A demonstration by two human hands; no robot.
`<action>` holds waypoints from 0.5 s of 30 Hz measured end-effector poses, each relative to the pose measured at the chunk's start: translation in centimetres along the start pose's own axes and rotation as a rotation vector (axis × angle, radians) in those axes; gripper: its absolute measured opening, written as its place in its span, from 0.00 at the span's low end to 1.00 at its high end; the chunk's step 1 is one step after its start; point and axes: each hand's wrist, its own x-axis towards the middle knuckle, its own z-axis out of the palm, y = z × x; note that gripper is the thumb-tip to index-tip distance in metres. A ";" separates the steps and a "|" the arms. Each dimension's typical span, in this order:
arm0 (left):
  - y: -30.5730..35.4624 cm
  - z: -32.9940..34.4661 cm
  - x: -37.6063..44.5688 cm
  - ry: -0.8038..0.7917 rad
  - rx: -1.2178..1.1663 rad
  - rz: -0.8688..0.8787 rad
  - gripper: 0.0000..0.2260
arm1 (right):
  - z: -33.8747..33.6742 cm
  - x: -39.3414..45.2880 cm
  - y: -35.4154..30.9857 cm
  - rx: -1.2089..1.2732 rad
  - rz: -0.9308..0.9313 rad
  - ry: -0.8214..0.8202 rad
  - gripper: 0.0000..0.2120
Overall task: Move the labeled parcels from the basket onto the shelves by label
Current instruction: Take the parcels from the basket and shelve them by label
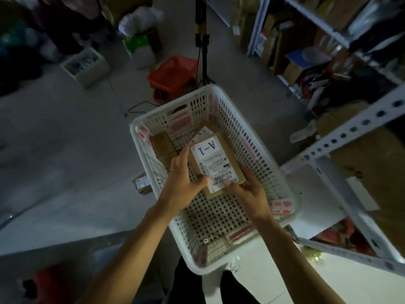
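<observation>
Box (pixel 215 163) w/ A-1 tag sits between left hand (pixel 183 183) & right hand (pixel 245 189); both grip its sides. Looks light, stiff; hold edges.

Probably a dim stockroom: metal shelving (pixel 350 132) packed with boxes, baskets (pixel 173 73) on concrete floor (pixel 65 139).

Basket (pixel 282 183) at frame centre, on the floor. Inside it, toward its upper part, a parcel (pixel 215 163) marked A-1, held between left hand (pixel 184 183) on its left edge and right hand (pixel 247 191) at its lower right corner. Just left of that, more parcels (pixel 163 143) in the basket's upper left corner. Outside, left of the basket, a small box (pixel 142 183). Above the basket, a second basket (pixel 173 73); just right of it, a tripod (pixel 202 40). Shelves (pixel 350 132) along the right edge.
</observation>
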 end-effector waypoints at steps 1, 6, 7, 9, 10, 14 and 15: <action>0.6 -0.4 -1.0 -0.005 0.002 0.003 0.42 | -0.5 -1.5 -0.5 0.035 0.024 -0.031 0.32; 4.4 -3.0 -4.7 -0.301 -0.200 -0.095 0.29 | -3.8 -8.2 -1.7 0.172 0.094 -0.127 0.17; 5.0 -3.1 -5.3 -0.373 -0.268 -0.114 0.28 | -4.3 -9.2 -1.6 0.185 0.105 -0.113 0.17; 5.6 -2.5 -6.5 -0.446 -0.370 -0.141 0.28 | -5.0 -10.9 -1.2 0.204 0.093 -0.057 0.17; 5.8 -2.1 -7.1 -0.450 -0.417 -0.151 0.28 | -5.2 -11.7 -0.9 0.208 0.064 -0.020 0.17; 6.2 0.4 -9.2 -0.331 -0.570 -0.149 0.27 | -5.7 -15.3 -0.2 0.242 0.006 0.146 0.26; 6.2 1.3 -10.0 -0.276 -0.615 -0.152 0.30 | -5.7 -16.4 0.1 0.236 -0.004 0.192 0.28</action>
